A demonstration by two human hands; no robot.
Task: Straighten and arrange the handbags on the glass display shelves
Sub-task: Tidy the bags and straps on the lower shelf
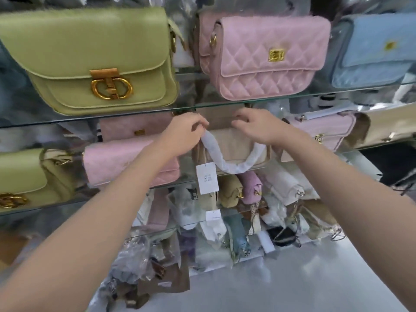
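Two bare hands are working at a small beige flap handbag of smooth leather-like material (pixel 234 147), which is standing on the middle glass shelf (pixel 112 192), between a pink quilted handbag (pixel 130 163) on its left and a pale pink handbag with a gold clasp (pixel 324 131) on its right, directly beneath the upper glass shelf (pixel 146 111). The left hand (pixel 184 134) is pinching the near end of the bag's curved handle wrapped in white protective paper (pixel 234 168), which is drooping across the bag's front. The right hand (pixel 256 127) is resting at the bag's top edge with its fingers curled. Whether they are actually gripping the bag cannot be told. A white rectangular price tag (pixel 207 177) is hanging on a string over the shelf edge. The bag is probably light and semi-stiff, likely keeping its box shape when lifted, while the handle is looking floppy and its wrapping loose enough to slip or tear under a hard pull. The firmer hold is probably on the body, at the top corners or both sides, with the handle merely guided upright. The glass shelves are calling for gentle setting-down, and the close neighbours are leaving little room for turning the bag.
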